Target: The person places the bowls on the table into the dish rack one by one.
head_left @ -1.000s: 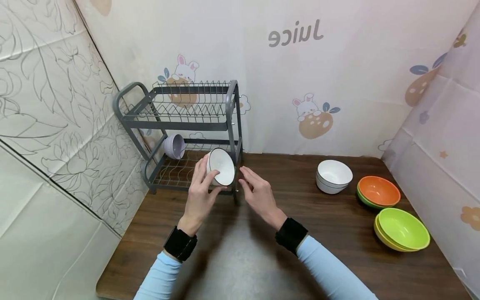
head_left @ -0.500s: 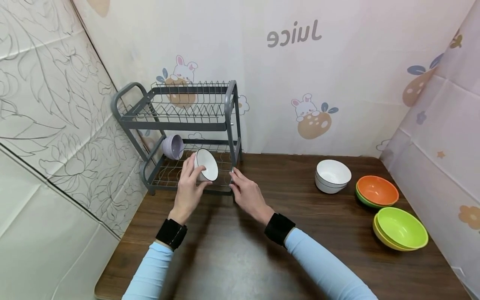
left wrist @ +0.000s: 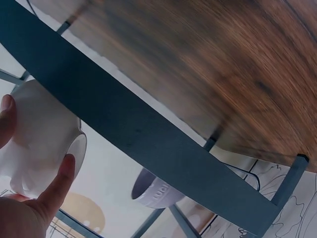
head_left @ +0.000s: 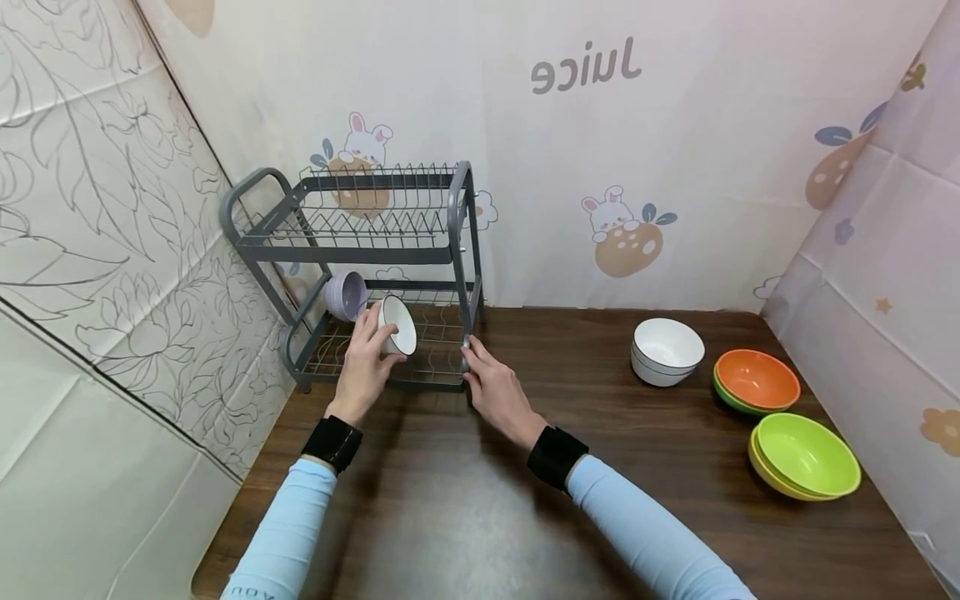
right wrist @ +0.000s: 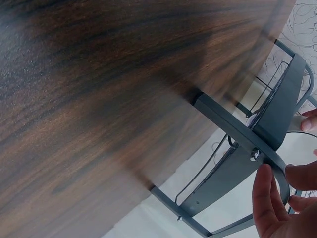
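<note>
My left hand [head_left: 362,367] pinches a white bowl [head_left: 398,324] with a thin dark rim between thumb and fingers. The bowl is turned on its side, mouth facing right, over the lower tier of a grey two-tier dish rack [head_left: 345,253]. In the left wrist view, fingers [left wrist: 58,187] press on the bowl's base and side. My right hand [head_left: 498,390] holds the rack's right front post; the right wrist view shows thumb and fingers [right wrist: 263,193] around that curved tube. A lilac bowl [head_left: 347,295] stands on its side at the lower tier's left end.
Stacked white bowls [head_left: 667,352] stand on the wooden table [head_left: 465,517] toward the back right. Beside them sit an orange bowl [head_left: 757,379] in a green one and a lime bowl [head_left: 808,454] in a yellow one. Patterned walls [head_left: 540,208] border the table behind and at both sides.
My left hand has carried the white bowl leftward, in over the lower tier. The right hand moved left from beside the rack and took hold of its front post.
</note>
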Available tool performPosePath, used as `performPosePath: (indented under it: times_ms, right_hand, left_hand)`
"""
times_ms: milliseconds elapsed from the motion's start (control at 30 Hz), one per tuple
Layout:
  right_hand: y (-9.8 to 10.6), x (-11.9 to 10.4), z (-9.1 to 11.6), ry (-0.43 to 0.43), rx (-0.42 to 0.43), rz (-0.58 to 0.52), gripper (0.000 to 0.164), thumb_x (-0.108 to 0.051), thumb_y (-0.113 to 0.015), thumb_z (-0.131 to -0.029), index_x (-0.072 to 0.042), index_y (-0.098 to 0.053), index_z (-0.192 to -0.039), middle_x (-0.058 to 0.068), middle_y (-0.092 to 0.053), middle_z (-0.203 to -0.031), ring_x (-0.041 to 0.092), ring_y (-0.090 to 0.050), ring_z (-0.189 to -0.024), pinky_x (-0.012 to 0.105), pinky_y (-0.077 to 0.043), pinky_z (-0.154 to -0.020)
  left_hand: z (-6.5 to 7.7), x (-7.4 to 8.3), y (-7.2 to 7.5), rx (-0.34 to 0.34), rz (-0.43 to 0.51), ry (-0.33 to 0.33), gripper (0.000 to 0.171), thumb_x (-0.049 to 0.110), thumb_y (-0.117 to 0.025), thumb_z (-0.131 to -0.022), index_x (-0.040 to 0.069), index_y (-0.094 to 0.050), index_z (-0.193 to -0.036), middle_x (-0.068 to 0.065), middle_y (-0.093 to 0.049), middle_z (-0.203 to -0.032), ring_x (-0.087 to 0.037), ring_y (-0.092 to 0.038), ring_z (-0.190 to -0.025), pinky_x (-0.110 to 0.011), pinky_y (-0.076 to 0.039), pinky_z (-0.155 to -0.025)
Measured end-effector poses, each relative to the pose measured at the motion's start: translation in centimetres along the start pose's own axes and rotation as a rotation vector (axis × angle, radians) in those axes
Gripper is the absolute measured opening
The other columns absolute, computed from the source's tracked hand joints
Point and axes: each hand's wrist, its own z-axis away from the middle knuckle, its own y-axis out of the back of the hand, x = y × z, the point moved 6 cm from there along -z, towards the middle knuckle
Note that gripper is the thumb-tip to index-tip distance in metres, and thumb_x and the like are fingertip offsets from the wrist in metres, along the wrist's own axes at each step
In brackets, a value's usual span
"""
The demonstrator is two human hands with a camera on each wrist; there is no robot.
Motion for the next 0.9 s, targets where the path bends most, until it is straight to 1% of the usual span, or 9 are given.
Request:
performPosePath:
  times_ms: [100,200,300,367,533,667,900]
  right_hand:
    - [-0.1,0.2,0.0,-0.003,0.004,0.002,0.045,0.003,-0.065,-0.102,0.004,-0.057,-0.147,0.025,-0.045,-0.159,0.033,-0.06,-0.131,0.042,-0.056,-0.099]
    - [-0.3,0.2,0.0,0.006,0.005,0.005,0.045,0.005,-0.065,-0.102,0.005,-0.058,-0.146,0.024,-0.045,-0.159,0.032,-0.062,-0.129,0.04,-0.057,-0.097]
    - [-0.5,0.2,0.0,0.016,0.011,0.002,0.045,0.008,-0.065,-0.1,0.006,-0.059,-0.145,0.025,-0.046,-0.158,0.031,-0.064,-0.127,0.039,-0.059,-0.093]
    - [-0.5,0.3,0.0,0.018,0.016,-0.002,0.045,0.009,-0.065,-0.1,0.006,-0.06,-0.144,0.026,-0.046,-0.157,0.031,-0.064,-0.126,0.038,-0.059,-0.092]
    - [-0.4,0.5,-0.1,0.006,0.028,-0.004,0.045,0.009,-0.065,-0.1,0.005,-0.059,-0.145,0.025,-0.046,-0.158,0.031,-0.064,-0.127,0.038,-0.059,-0.093]
    - [-0.3,0.5,-0.1,0.005,0.039,-0.001,0.046,0.009,-0.066,-0.099,0.004,-0.06,-0.145,0.024,-0.047,-0.158,0.031,-0.064,-0.126,0.038,-0.059,-0.092]
    - [-0.4,0.4,0.0,0.0,0.033,0.003,0.048,0.009,-0.067,-0.099,0.004,-0.059,-0.146,0.022,-0.045,-0.159,0.03,-0.065,-0.126,0.038,-0.059,-0.092]
  left_hand:
    - [-0.3,-0.7,-0.2,-0.014,0.0,-0.01,0.045,0.002,-0.092,-0.076,0.001,-0.067,-0.113,-0.022,-0.041,-0.162,-0.045,-0.036,-0.148,-0.057,-0.047,-0.109]
    - [-0.5,-1.5,-0.2,-0.026,-0.003,-0.018,0.045,0.0,-0.093,-0.074,0.001,-0.067,-0.111,-0.022,-0.042,-0.161,-0.043,-0.037,-0.146,-0.056,-0.049,-0.108]
    - [-1.0,-2.3,-0.3,-0.047,-0.014,-0.039,0.045,0.0,-0.093,-0.073,0.001,-0.067,-0.11,-0.023,-0.043,-0.158,-0.04,-0.04,-0.144,-0.056,-0.05,-0.105]
    - [-1.3,-2.8,-0.4,-0.066,-0.022,-0.058,0.046,-0.001,-0.094,-0.072,0.001,-0.067,-0.109,-0.023,-0.043,-0.158,-0.041,-0.04,-0.143,-0.057,-0.05,-0.105]
    - [-2.7,-3.9,-0.7,-0.119,-0.04,-0.103,0.047,-0.002,-0.093,-0.073,0.001,-0.067,-0.113,-0.024,-0.042,-0.16,-0.043,-0.039,-0.144,-0.057,-0.048,-0.106]
    - [-3.9,-4.7,-0.5,-0.15,-0.058,-0.12,0.047,-0.005,-0.091,-0.075,-0.001,-0.067,-0.115,-0.024,-0.042,-0.16,-0.043,-0.037,-0.144,-0.057,-0.047,-0.106]
    - [-5.4,-6.5,0.0,-0.222,-0.141,-0.138,0.046,-0.008,-0.089,-0.076,-0.002,-0.066,-0.115,-0.026,-0.04,-0.16,-0.047,-0.035,-0.145,-0.059,-0.049,-0.103]
